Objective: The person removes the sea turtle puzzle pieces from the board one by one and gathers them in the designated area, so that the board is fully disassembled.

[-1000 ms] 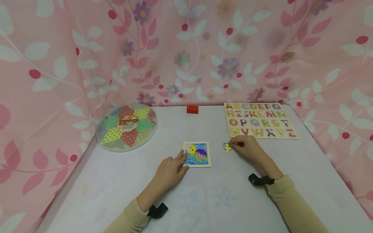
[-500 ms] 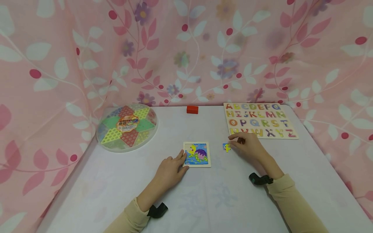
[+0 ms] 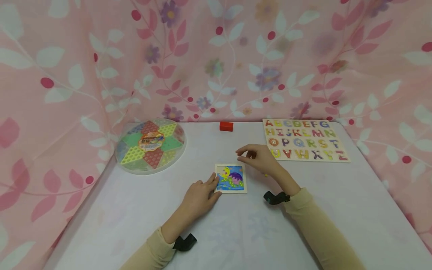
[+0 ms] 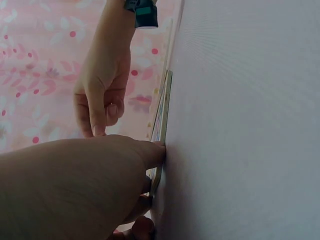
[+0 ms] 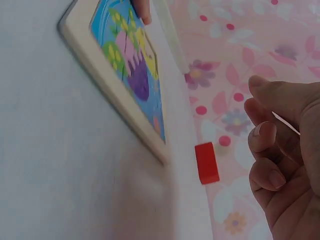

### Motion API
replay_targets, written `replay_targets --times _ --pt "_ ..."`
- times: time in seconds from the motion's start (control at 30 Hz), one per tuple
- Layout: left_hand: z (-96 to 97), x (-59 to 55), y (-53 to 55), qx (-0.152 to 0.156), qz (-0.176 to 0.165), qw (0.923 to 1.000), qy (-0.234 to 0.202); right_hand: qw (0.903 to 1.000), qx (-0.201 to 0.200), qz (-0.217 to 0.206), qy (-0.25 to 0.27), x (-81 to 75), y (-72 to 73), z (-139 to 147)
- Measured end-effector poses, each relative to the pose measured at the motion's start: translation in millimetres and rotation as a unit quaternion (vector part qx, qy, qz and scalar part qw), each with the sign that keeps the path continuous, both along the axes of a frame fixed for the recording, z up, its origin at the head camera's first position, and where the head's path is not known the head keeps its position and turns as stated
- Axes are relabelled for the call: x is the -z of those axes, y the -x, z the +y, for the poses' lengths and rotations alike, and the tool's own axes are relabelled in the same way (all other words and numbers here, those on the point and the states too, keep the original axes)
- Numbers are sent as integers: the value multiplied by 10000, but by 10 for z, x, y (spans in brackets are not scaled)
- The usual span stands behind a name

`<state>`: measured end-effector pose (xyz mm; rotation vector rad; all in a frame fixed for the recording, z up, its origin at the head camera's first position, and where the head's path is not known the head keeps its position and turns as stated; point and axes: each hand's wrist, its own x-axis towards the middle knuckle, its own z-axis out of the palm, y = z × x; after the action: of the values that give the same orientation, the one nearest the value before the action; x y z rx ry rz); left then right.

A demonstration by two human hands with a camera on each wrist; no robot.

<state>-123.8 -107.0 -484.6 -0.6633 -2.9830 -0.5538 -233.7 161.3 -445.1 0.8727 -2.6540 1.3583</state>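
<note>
A small square jigsaw puzzle [image 3: 231, 179] in a pale wooden frame shows a yellow and green animal with a purple and pink shell. My left hand [image 3: 200, 195] rests at its left side, the extended index finger touching the left edge and the thumb at the lower left corner. Above the puzzle's upper right corner hovers my right hand [image 3: 259, 159], fingers loosely bent, with a gap between index finger and thumb. I see nothing held there. Below that hand, a yellow bit of a loose puzzle piece [image 3: 266, 175] peeks out on the table; the rest is hidden.
A round Chinese checkers set [image 3: 150, 146] lies at the back left. A red block [image 3: 226, 126] sits at the table's far edge. An alphabet board [image 3: 305, 140] lies at the back right, partly behind my right hand. Pink floral curtain [image 3: 216, 56] hangs behind the table.
My right hand has moved left from the loose piece to above the puzzle's upper right corner, leaving the piece on the table. My left hand stays at the puzzle. The head view has shifted slightly.
</note>
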Motion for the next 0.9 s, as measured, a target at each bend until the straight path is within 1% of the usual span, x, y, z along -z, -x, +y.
replay_targets --times 0.1,0.27,0.37,0.47,0.63,0.73,0.8,0.9 --pt "-2 4 1 23 15 10000 18 9994 -181 -280 -61 21 41 -186" --pt "12 1 6 28 110 9999 1 9942 -581 -652 -632 118 69 -382" --pt "24 3 8 2 153 9999 -16 9913 -740 -717 -824 199 64 -411" --pt "31 7 15 -2 184 9998 -74 9910 -818 -669 -817 266 63 -386" --pt "27 11 31 45 158 9993 -331 9908 -932 -629 -756 343 90 -326" --pt "19 26 43 228 246 9993 -188 9903 -1008 -578 -768 373 104 -314" --pt "19 42 50 443 407 9982 28 9898 -1058 -528 -799 372 99 -316" --pt "27 73 60 755 663 9941 397 9892 -1119 -454 -828 360 83 -323"
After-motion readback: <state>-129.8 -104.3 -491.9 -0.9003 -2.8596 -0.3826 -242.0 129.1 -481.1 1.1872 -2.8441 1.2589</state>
